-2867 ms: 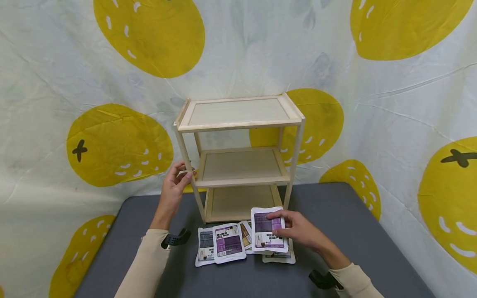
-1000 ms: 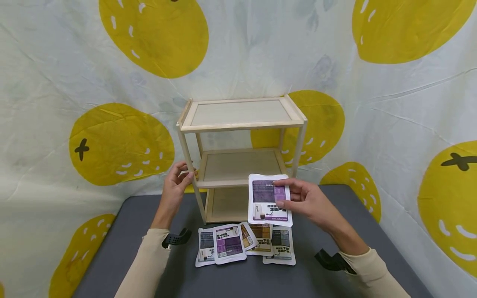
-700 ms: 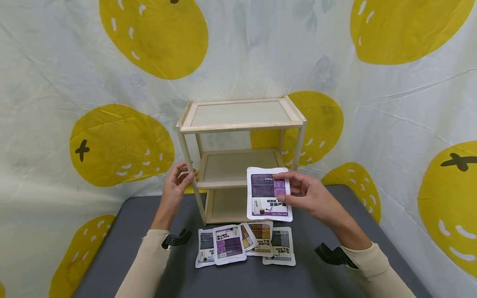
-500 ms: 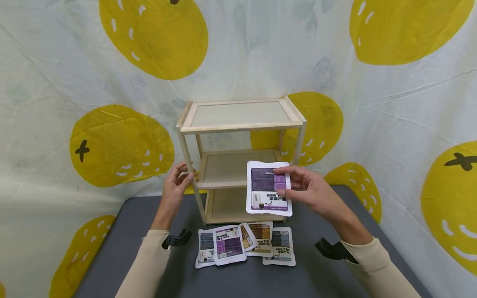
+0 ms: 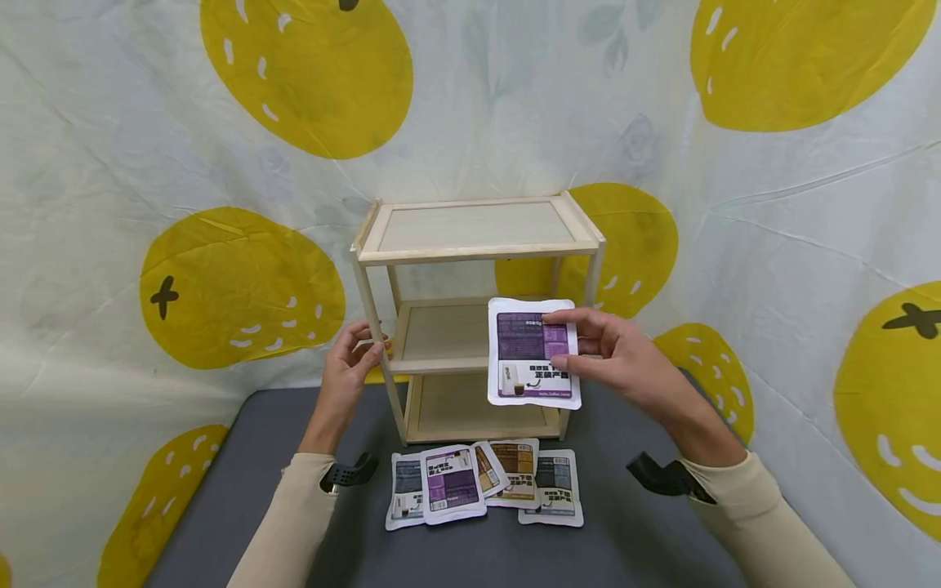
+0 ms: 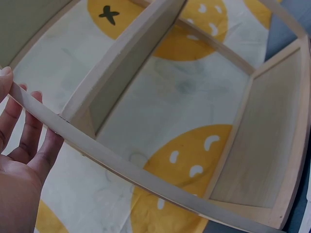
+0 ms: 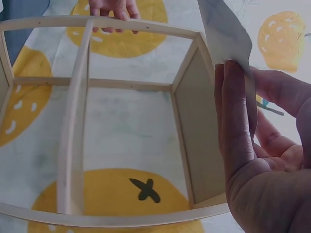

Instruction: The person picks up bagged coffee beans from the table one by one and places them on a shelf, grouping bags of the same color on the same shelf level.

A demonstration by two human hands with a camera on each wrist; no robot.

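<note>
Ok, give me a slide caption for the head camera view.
Right hand holds a purple packet before the rack's middle shelf; left hand grips its post.

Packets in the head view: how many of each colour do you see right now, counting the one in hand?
Purple packets: 2, one held in the right hand at and one on the table
Grey-blue packets: 2
Brown packets: 2, one mostly covered
Total: 6 packets
</note>
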